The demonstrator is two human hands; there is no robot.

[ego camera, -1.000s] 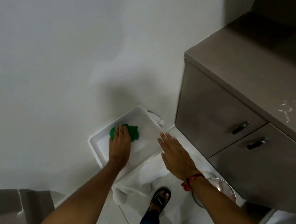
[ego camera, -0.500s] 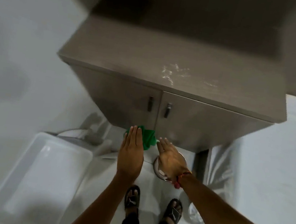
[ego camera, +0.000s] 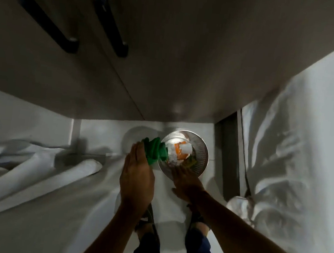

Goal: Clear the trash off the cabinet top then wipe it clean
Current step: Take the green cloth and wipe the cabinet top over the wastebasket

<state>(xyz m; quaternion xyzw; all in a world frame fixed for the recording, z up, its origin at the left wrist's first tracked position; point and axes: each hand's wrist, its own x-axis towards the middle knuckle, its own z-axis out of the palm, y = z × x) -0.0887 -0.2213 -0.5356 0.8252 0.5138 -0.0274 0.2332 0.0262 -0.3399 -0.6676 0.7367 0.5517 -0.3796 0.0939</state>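
Observation:
My left hand (ego camera: 137,177) holds a crumpled green cloth (ego camera: 155,151) by its fingertips, right at the left rim of a round metal bin (ego camera: 203,152) on the floor. Inside the bin lie white and orange scraps of trash (ego camera: 181,150). My right hand (ego camera: 186,182) rests with flat fingers against the bin's near rim. The grey cabinet front (ego camera: 168,73) fills the top of the view; the cabinet top is out of sight.
Two black door handles (ego camera: 49,15) (ego camera: 110,19) stick out from the cabinet doors. Rumpled white sheeting (ego camera: 298,154) covers the right side and rolled white sheeting (ego camera: 34,174) lies at left. My sandalled feet (ego camera: 198,221) stand just behind the bin.
My view has dropped from the cabinet top to the floor below it. Both hands went down to the bin, and the left one carried the green cloth from the white tray to the bin's rim.

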